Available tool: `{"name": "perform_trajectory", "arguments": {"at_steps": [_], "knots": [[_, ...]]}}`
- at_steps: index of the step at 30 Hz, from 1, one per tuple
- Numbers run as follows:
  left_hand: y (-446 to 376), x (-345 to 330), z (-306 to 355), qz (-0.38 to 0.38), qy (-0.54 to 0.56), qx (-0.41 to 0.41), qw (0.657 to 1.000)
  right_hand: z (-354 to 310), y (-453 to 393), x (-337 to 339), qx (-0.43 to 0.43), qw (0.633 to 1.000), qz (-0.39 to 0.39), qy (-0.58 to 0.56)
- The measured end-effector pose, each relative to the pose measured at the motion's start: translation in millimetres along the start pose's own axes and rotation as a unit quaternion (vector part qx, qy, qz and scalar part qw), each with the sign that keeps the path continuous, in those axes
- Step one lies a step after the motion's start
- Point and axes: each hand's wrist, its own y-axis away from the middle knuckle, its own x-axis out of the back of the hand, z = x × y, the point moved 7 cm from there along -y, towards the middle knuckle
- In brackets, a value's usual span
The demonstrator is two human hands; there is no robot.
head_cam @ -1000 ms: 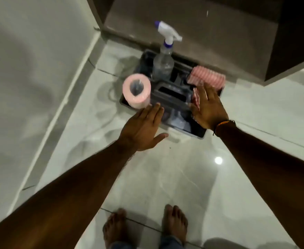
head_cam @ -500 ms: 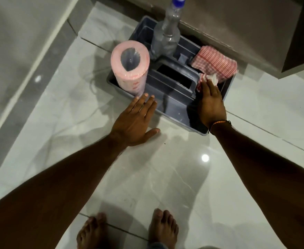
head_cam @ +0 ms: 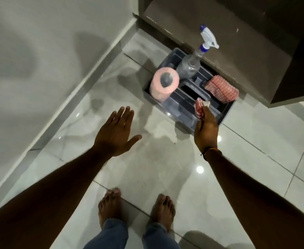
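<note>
A grey plastic caddy [head_cam: 227, 112] stands on the glossy floor against a brown cabinet. It holds a pink paper roll [head_cam: 163, 84] at its left end, a clear spray bottle [head_cam: 190, 64] with a white and blue trigger at the back, and a folded red-checked cloth [head_cam: 222, 88] at the right. My right hand [head_cam: 206, 130] pinches a small red and white cloth [head_cam: 200, 106] over the caddy's front compartment. My left hand [head_cam: 114, 133] hovers flat over the floor to the left of the caddy, fingers straight, holding nothing.
A brown cabinet [head_cam: 237, 42] rises behind the caddy. A pale wall with a grey skirting [head_cam: 72, 103] runs along the left. My bare feet [head_cam: 136, 211] stand on the tiles below my hands.
My right hand has lifted the small red and white cloth up out of the caddy. My left hand has drawn back and to the left, away from the caddy's edge. The view has pulled back.
</note>
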Motion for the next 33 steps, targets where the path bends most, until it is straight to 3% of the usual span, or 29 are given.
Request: {"name": "perform_trajectory", "arguments": {"at_steps": [6, 10, 18, 22, 26, 31, 33], "knots": [[75.7, -11.1, -68.1, 0.016, 0.084, 0.135, 0.987, -73.7, 50.2, -72.4, 0.089, 0.992, -0.091, 0.003], [120.2, -47.8, -122.0, -0.002, 0.132, 0.242, 0.961, -120.9, 58.5, -157.4, 0.223, 0.959, -0.177, 0.014], [158.8, -162.4, -167.9, 0.017, 0.095, 0.243, 0.965, -153.5, 44.2, -318.0, 0.422, 0.869, -0.221, 0.131], [155.5, -221.2, -177.6, 0.008, 0.090, 0.255, 0.963, -109.2, 46.6, -406.1, 0.448, 0.824, -0.275, 0.209], [152.3, -244.5, -175.2, 0.022, 0.079, 0.256, 0.963, -103.4, 56.2, -409.1, 0.422, 0.854, -0.228, 0.202], [146.5, -250.8, -175.5, 0.060, 0.080, 0.280, 0.955, -100.7, 23.4, -406.1, 0.463, 0.831, -0.214, 0.220], [144.6, -253.9, -177.4, 0.065, 0.084, 0.280, 0.954, -102.5, -16.1, -406.5, 0.450, 0.838, -0.204, 0.231]]}}
